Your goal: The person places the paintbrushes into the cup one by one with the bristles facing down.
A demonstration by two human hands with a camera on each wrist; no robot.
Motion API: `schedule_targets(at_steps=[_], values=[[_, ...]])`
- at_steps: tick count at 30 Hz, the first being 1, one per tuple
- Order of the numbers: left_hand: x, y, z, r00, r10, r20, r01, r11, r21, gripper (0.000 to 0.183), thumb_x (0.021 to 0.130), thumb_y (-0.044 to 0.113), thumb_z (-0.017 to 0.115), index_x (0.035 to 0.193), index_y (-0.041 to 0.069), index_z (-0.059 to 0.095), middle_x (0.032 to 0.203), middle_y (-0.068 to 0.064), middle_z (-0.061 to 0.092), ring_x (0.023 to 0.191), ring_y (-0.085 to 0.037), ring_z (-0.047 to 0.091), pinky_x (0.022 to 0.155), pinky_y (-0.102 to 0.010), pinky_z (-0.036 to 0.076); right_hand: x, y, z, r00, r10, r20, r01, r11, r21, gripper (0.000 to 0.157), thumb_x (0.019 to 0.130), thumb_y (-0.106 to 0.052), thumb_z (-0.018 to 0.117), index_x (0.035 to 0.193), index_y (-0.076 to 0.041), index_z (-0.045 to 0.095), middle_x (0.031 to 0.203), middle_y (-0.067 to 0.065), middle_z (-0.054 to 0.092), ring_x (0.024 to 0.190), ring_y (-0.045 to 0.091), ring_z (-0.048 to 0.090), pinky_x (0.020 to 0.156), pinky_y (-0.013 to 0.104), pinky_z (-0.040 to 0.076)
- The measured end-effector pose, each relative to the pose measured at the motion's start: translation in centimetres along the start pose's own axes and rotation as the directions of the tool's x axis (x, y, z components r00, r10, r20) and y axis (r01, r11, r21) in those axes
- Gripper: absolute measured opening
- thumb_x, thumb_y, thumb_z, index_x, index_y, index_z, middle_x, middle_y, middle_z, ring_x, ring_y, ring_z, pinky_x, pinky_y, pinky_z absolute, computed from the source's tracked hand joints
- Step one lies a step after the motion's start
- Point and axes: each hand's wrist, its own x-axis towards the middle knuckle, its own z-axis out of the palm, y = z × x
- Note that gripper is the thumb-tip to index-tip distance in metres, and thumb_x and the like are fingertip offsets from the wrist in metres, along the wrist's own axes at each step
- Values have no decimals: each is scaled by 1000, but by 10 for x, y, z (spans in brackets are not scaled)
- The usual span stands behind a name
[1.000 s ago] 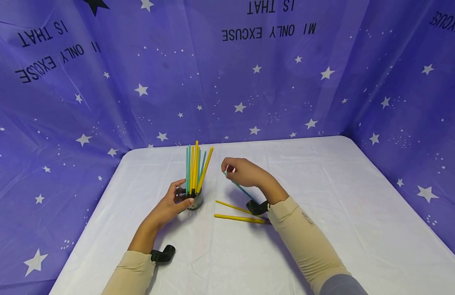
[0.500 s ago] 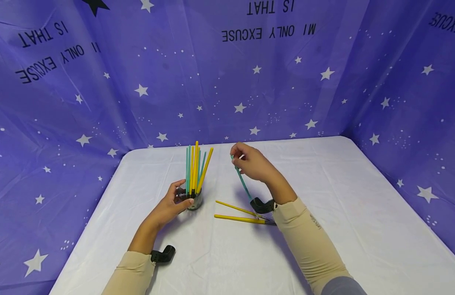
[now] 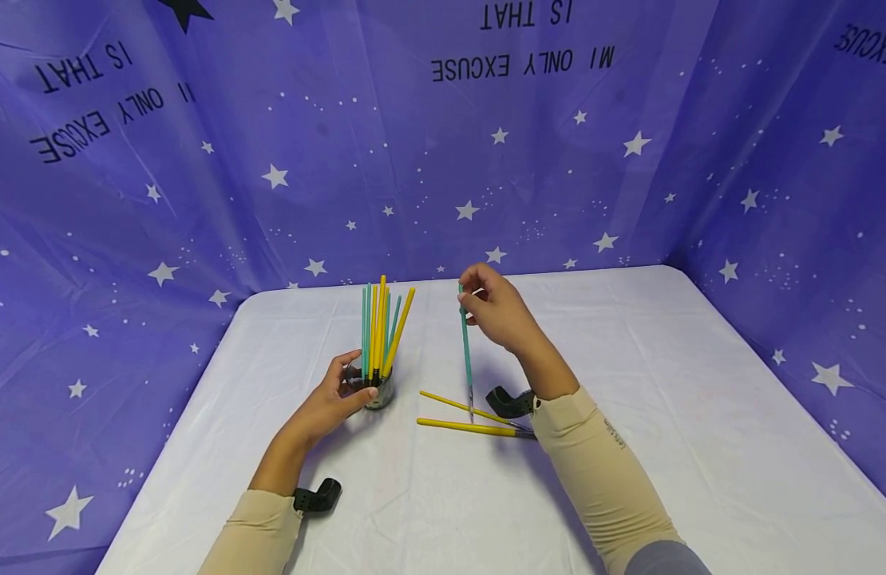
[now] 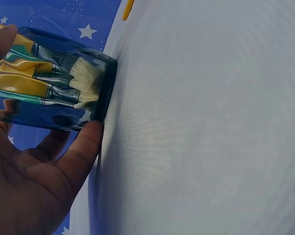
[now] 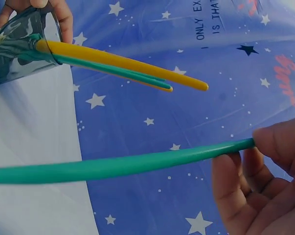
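Note:
My left hand (image 3: pixel 326 414) grips a clear dark-tinted glass (image 3: pixel 383 393) standing on the white table, thumb and fingers around its sides. Several yellow paintbrushes (image 3: pixel 401 329) and teal paintbrushes (image 3: pixel 364 331) stand in it, handles up; in the left wrist view their pale bristles (image 4: pixel 84 78) are near the glass's bottom. To the right, my right hand (image 3: pixel 499 313) pinches one teal paintbrush (image 3: pixel 465 343) by its handle end. This brush hangs almost upright, bristle end down, over two yellow paintbrushes (image 3: pixel 463 427) lying on the table.
A white cloth covers the table (image 3: pixel 414 511). Purple star-printed curtains (image 3: pixel 385 160) rise behind it and at both sides. Each wrist wears a black camera mount (image 3: pixel 508 402); the right one is close to the bristle ends of the lying yellow brushes.
My right hand has risen and moved slightly right and away from me, swinging the teal paintbrush from a slant to nearly upright. My left hand and the glass have stayed in place.

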Motion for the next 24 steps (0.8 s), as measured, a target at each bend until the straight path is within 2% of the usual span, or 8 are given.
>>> schedule_targets(at_steps=[11, 18, 24], values=[[-1, 0, 1, 1000, 4, -3, -4, 1000, 8, 78, 94, 24, 70, 154, 21, 20, 140, -22, 41, 115, -31, 51, 93, -37, 42, -1, -5, 7, 993, -18, -116, 39, 983, 178, 12, 99, 1, 53, 111, -1, 50, 99, 11, 52, 81, 20, 60, 74, 43, 56], [-1, 2, 0, 1000, 6, -7, -6, 1000, 13, 79, 93, 24, 71, 154, 21, 20, 140, -22, 42, 115, -31, 52, 93, -38, 42, 1, -8, 12, 984, -15, -175, 68, 952, 298, 11, 99, 4, 51, 108, -1, 48, 98, 11, 50, 79, 14, 59, 68, 29, 55], [-1, 2, 0, 1000, 4, -3, -4, 1000, 13, 79, 94, 24, 70, 155, 21, 20, 140, -22, 40, 116, -31, 51, 92, -37, 43, 2, -8, 15, 975, -9, -221, 95, 919, 383, 12, 100, 5, 51, 108, -2, 47, 99, 10, 50, 81, 15, 59, 68, 28, 54]])
